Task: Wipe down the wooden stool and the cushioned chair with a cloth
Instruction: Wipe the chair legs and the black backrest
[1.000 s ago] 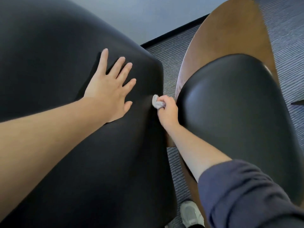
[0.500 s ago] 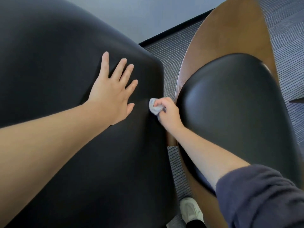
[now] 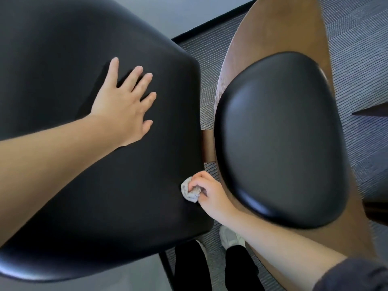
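In the head view, the cushioned chair [image 3: 126, 206] fills the left half of the frame with its big black seat. The wooden stool [image 3: 273, 28], which carries a black pad [image 3: 279, 133], stands in the right half. Between them there is only a narrow gap, where the grey carpet [image 3: 201, 57] shows.

The left hand [image 3: 123, 101] lies flat on the chair seat in the upper left part. Its fingers are straight and spread and they hold nothing; I think it only steadies the chair.

The right hand [image 3: 210, 192] is in the lower centre of the frame, inside the gap. Its fingers are curled around a small crumpled cloth [image 3: 190, 191], and the cloth is pressed against the right edge of the chair seat.

This edge runs from the upper centre of the frame down to the lower centre, so its long axis is nearly vertical in the picture. The cloth sits on the lower part of it, near the front corner.

From the cloth, the chair seat lies to the left and the stool pad lies just beside the hand to the right. The right hand is clearly the nearer one to both, so I judge that it alone will do the wiping. A stroke along the edge seems the natural next move, or a short move right to the stool.
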Tool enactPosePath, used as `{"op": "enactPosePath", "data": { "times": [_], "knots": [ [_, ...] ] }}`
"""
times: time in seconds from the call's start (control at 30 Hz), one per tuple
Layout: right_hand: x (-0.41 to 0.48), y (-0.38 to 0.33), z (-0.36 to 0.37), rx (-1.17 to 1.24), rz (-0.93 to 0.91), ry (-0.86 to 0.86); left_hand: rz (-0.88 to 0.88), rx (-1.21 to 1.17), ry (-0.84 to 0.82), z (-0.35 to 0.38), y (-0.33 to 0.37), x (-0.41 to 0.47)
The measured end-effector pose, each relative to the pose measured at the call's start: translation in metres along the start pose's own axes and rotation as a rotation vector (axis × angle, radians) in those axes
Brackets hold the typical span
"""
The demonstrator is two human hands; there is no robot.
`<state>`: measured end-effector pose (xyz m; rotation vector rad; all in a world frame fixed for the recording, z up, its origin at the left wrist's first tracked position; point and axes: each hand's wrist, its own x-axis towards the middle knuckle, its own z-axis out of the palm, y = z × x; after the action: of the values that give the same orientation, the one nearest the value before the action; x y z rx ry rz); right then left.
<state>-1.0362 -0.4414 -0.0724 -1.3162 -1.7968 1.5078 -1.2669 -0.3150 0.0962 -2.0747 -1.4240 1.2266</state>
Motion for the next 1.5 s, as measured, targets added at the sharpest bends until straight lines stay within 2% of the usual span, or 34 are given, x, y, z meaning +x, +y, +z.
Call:
{"op": "enactPosePath", "data": {
  "times": [0.1, 0.23, 0.33, 0.47, 0.6, 0.7, 0.87, 0.93, 1.1, 1.37, 1.5],
  "knots": [
    [0.019, -0.009, 0.003, 0.019, 0.013, 0.033, -0.006, 0.017, 0.004, 0.001, -0.015, -0.004],
    [0.112, -0.018, 0.008, 0.001, -0.038, 0.27, 0.017, -0.006, -0.002, 0.006, -0.019, -0.004],
    [0.191, -0.025, -0.006, -0.047, 0.046, 0.383, 0.027, -0.001, -0.004, 0.01, -0.017, -0.001],
    [0.262, -0.026, -0.03, -0.067, 0.155, 0.452, 0.026, -0.013, -0.003, 0.014, -0.017, 0.003],
    [0.289, -0.033, -0.046, -0.093, 0.184, 0.467, 0.029, -0.018, 0.001, 0.014, -0.014, 0.006],
    [0.272, -0.047, -0.043, -0.136, 0.158, 0.406, 0.02, -0.032, 0.002, 0.014, -0.011, 0.009],
    [0.192, -0.051, -0.016, -0.056, -0.08, 0.277, 0.02, -0.043, 0.01, 0.011, -0.012, 0.005],
    [0.158, -0.048, -0.005, -0.034, -0.108, 0.229, 0.023, -0.055, 0.017, 0.01, -0.013, 0.003],
    [0.092, -0.054, 0.007, -0.071, -0.118, 0.081, 0.02, -0.073, -0.003, 0.007, -0.019, -0.016],
    [0.019, -0.079, 0.012, 0.02, -0.08, -0.111, -0.049, -0.07, -0.022, 0.002, -0.053, -0.069],
    [0.048, -0.098, 0.012, 0.005, -0.037, -0.035, -0.056, -0.1, 0.0, 0.005, -0.064, -0.081]
  ]
}}
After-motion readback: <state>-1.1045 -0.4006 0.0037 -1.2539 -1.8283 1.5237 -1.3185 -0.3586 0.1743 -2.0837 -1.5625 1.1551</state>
